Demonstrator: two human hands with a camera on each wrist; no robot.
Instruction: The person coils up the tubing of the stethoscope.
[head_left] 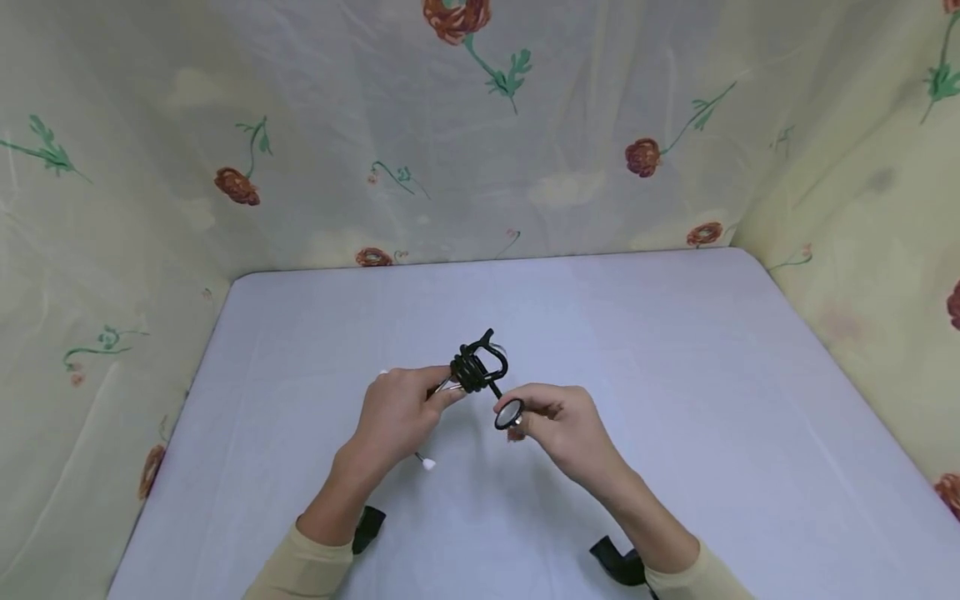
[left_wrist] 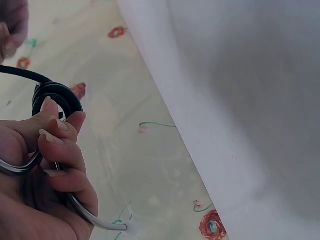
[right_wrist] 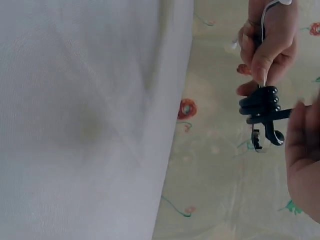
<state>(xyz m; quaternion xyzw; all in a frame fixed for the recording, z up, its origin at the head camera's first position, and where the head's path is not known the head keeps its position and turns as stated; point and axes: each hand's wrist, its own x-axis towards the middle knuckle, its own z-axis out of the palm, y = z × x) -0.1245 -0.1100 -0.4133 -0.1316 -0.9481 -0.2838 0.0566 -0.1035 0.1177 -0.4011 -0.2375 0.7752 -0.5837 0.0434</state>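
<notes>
A stethoscope [head_left: 469, 370] is held above the white table between both hands. Its black tubing is wound in several tight coils around its upper part, with a loop sticking out at the far end. My left hand [head_left: 396, 417] grips the metal ear tubes [left_wrist: 89, 216] just below the coils, fingers curled round them. One white ear tip [head_left: 428, 464] shows under that hand. My right hand [head_left: 562, 423] pinches the round chest piece [head_left: 509, 414] at the end of a short free length of tubing. In the right wrist view, the coils [right_wrist: 260, 105] lie between the hands.
A white-covered table [head_left: 675, 350] spreads beneath the hands. Cloth with printed red flowers [head_left: 300, 108] hangs behind it and along both sides. Black pieces [head_left: 368, 529] show beside both forearms, near the sleeve cuffs.
</notes>
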